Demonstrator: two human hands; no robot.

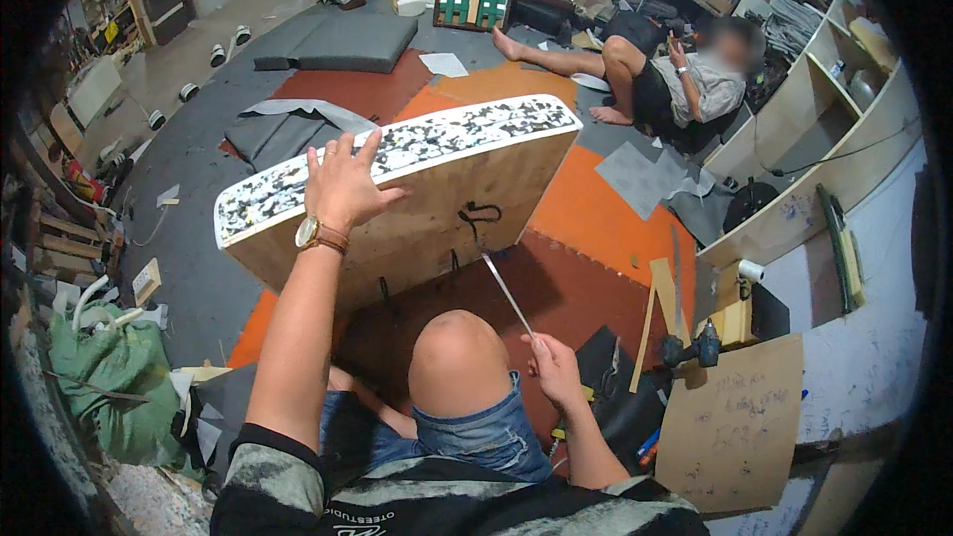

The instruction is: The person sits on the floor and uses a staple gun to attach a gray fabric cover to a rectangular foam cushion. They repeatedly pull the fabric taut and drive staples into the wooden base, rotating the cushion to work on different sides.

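Observation:
A thick padded wooden panel (437, 208) stands tilted in front of me. Its bare wood side faces me, and speckled black-and-white foam (452, 134) with a white border shows along the top. My left hand (342, 189) grips the upper edge, fingers over the foam and thumb against the wood. In my right hand (553, 365) is a long thin metal rod (508, 293), pinched near its lower end. The rod's far end reaches the lower right of the wood, just below a loop of dark cord (479, 213). Whether it touches the cord I cannot tell.
A person (690, 79) reclines at the back right beside wooden shelving (774, 189). Grey foam (342, 45) lies on the mats beyond the panel. A cordless drill (693, 345) and a cardboard sheet (730, 427) are at my right; a green sack (119, 377) sits at my left.

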